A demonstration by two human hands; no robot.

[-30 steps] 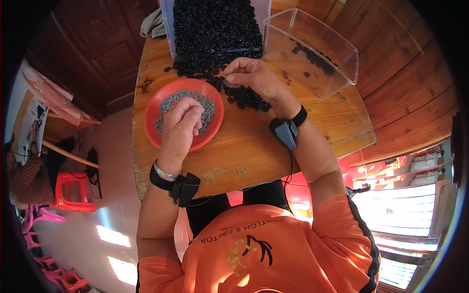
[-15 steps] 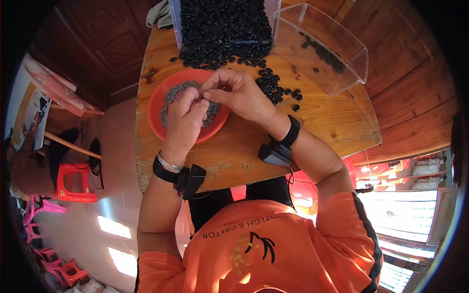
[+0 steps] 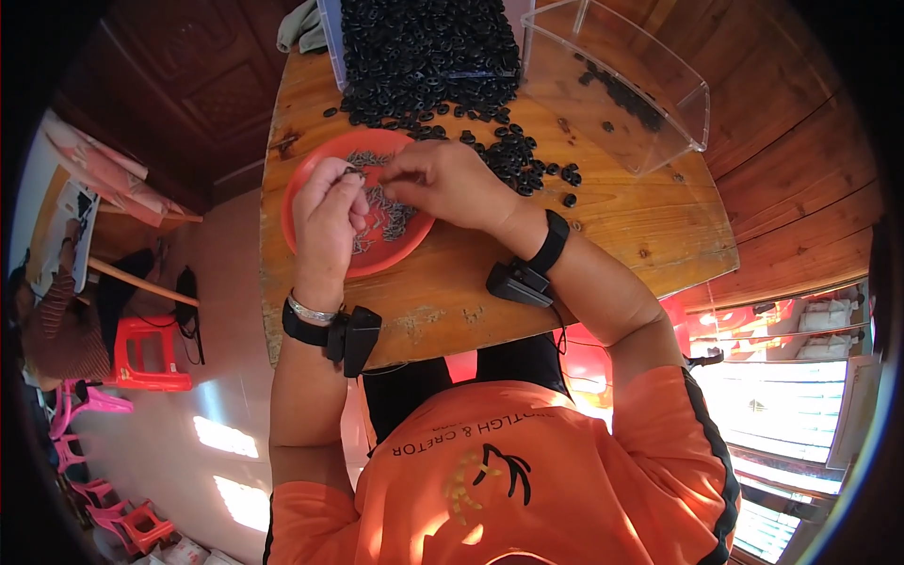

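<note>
Over the left part of a round orange-red bowl [image 3: 294, 240], my left hand [image 3: 325, 212] is closed, with a small dark piece [image 3: 352, 172] between thumb and fingertip. The bowl holds many thin grey metal bits [image 3: 400, 221], too small to tell whether they are screws or springs. My right hand [image 3: 461, 184] reaches over the bowl's right side, its fingertips drawn together in a pinch. Whatever is in that pinch, if anything, is hidden. A gap separates the two hands. Beyond my right hand, small black oval pieces with holes [image 3: 513, 160] lie scattered on the wooden table [image 3: 621, 226].
A tipped clear bin [image 3: 433, 56] spills a heap of black pieces at the table's far side. Right of it stands a clear plastic box [image 3: 697, 118] with some black pieces. A grey cloth [image 3: 303, 26] lies at the far left corner. Another person's arm [image 3: 61, 273] shows at far left.
My hands were together over the bowl; now they are apart. The left has moved left with the small dark piece showing, and the grey bits in the bowl are more exposed.
</note>
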